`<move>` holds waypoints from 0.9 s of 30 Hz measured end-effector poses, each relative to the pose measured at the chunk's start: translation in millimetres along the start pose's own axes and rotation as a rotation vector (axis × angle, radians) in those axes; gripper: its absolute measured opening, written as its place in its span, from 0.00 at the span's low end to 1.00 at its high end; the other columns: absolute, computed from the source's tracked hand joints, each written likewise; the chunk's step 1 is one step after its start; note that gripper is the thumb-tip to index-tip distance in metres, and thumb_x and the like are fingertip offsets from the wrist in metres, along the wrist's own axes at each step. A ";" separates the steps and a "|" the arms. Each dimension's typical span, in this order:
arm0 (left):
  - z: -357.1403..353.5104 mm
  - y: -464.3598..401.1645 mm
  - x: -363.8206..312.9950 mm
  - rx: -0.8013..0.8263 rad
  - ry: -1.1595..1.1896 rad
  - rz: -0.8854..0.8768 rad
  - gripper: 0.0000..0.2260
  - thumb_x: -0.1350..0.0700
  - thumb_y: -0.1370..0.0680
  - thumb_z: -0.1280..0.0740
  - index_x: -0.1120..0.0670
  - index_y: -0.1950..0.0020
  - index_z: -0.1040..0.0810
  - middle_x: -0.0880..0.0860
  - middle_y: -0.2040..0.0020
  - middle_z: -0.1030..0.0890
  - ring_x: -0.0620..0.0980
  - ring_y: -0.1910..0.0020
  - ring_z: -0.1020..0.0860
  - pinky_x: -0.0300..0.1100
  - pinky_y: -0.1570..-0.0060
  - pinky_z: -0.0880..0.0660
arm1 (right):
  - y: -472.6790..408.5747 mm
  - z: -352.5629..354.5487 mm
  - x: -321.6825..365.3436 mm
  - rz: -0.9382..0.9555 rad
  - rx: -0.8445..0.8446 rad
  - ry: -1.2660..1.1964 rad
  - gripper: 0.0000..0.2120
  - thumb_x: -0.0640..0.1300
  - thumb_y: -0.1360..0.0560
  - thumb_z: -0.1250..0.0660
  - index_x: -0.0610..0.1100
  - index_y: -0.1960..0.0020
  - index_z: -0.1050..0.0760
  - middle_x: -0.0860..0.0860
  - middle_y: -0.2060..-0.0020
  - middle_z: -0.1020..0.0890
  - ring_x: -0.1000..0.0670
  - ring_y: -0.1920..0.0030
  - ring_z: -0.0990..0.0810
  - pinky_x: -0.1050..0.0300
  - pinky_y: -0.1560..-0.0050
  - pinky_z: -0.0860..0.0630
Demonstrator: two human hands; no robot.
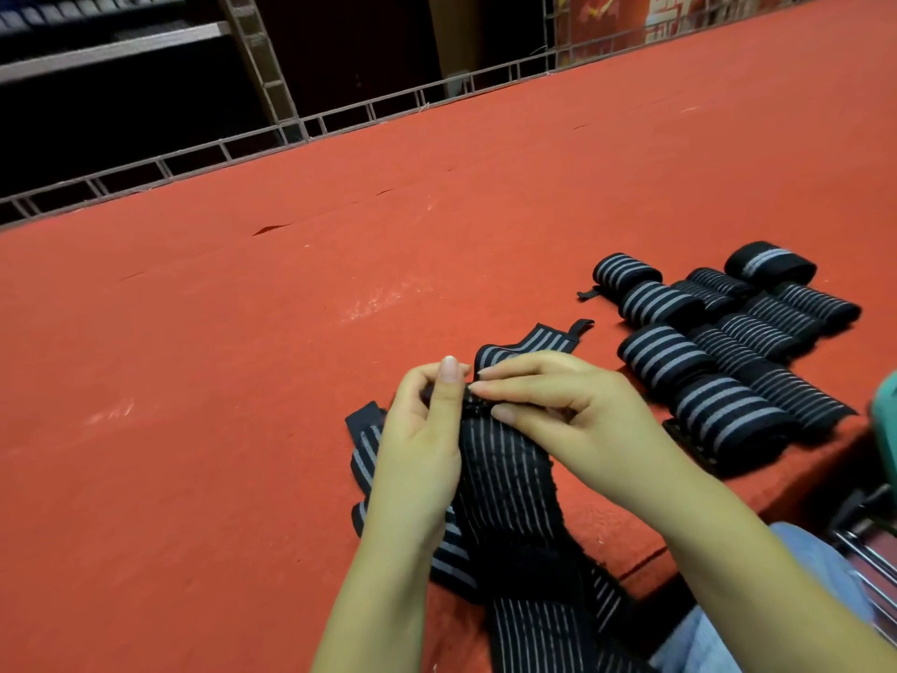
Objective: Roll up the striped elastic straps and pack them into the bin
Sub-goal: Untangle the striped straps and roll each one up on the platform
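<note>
Red felt covers the counter, which fills most of the view. Nearest, at the counter's front edge, a loose black strap with thin grey stripes runs up from the bottom of the picture, lying over other unrolled straps that spread to its left. Both hands meet at its upper end. The left hand curls round the strap's left edge with the thumb raised on top, and the right hand pinches the same end between thumb and fingertips, the two hands touching at the fold. Just beyond the fingers another unrolled strap end with a small black tab lies flat. To the right, well apart from the hands, a cluster of rolled straps sits in rows, touching one another, some with broad grey stripes and some with fine ones. At the far edge, a wire grid rail borders the counter, with dark shelving behind it.
</note>
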State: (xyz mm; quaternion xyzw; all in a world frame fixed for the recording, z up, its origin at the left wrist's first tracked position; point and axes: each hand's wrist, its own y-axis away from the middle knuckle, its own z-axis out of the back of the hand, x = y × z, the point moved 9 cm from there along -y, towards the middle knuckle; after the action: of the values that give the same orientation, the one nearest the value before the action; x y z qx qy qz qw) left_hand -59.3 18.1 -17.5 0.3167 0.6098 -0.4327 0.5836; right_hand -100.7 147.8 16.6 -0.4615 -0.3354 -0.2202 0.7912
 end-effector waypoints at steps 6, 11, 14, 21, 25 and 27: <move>2.0 2.6 -4.4 0.006 0.049 -0.055 0.09 0.38 0.26 0.31 0.36 0.48 0.22 0.49 0.47 0.18 0.52 0.45 0.19 0.58 0.42 0.23 | 4.5 -5.9 -18.0 -0.241 0.088 -0.271 0.11 0.49 0.25 0.31 0.61 0.44 0.21 0.61 0.46 0.17 0.60 0.41 0.21 0.61 0.39 0.27; -0.2 5.4 -11.6 0.052 0.064 -0.114 0.08 0.51 0.25 0.27 0.39 0.50 0.21 0.47 0.57 0.18 0.46 0.57 0.18 0.43 0.59 0.23 | 5.9 -5.0 -24.8 -0.359 0.053 -0.377 0.08 0.48 0.25 0.30 0.57 0.47 0.19 0.37 0.53 0.18 0.42 0.51 0.17 0.43 0.49 0.21; -1.5 7.1 -13.9 0.074 0.061 -0.122 0.11 0.52 0.29 0.23 0.42 0.50 0.20 0.49 0.56 0.17 0.50 0.55 0.18 0.48 0.54 0.20 | 7.1 -1.4 -24.8 -0.350 0.031 -0.400 0.11 0.39 0.23 0.34 0.54 0.51 0.17 0.41 0.64 0.20 0.48 0.62 0.19 0.51 0.56 0.21; -17.9 8.3 4.9 0.202 0.129 0.030 0.20 0.42 0.28 0.27 0.51 0.41 0.22 0.52 0.46 0.15 0.51 0.46 0.17 0.45 0.50 0.21 | 4.1 10.1 -21.9 -0.348 -0.164 -0.600 0.12 0.32 0.23 0.38 0.45 0.51 0.20 0.54 0.68 0.18 0.56 0.64 0.19 0.62 0.62 0.21; -19.5 8.7 8.6 0.174 0.185 0.059 0.17 0.45 0.28 0.27 0.56 0.47 0.17 0.57 0.50 0.14 0.55 0.50 0.16 0.45 0.53 0.21 | 1.5 16.8 -14.3 -0.241 -0.203 -0.455 0.13 0.34 0.24 0.34 0.52 0.52 0.18 0.55 0.59 0.15 0.56 0.55 0.18 0.60 0.52 0.21; -16.4 6.9 8.0 0.149 0.226 0.080 0.14 0.46 0.31 0.28 0.55 0.55 0.15 0.59 0.54 0.14 0.55 0.56 0.15 0.45 0.57 0.21 | 3.1 17.0 -12.0 -0.197 -0.183 -0.295 0.13 0.37 0.24 0.33 0.55 0.52 0.18 0.56 0.54 0.16 0.56 0.51 0.18 0.60 0.47 0.23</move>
State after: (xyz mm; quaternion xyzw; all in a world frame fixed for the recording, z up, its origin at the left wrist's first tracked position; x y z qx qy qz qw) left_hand -61.4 34.8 -27.4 0.4298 0.6247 -0.4146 0.5031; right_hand -112.4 164.7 11.9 -0.5238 -0.4699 -0.2561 0.6628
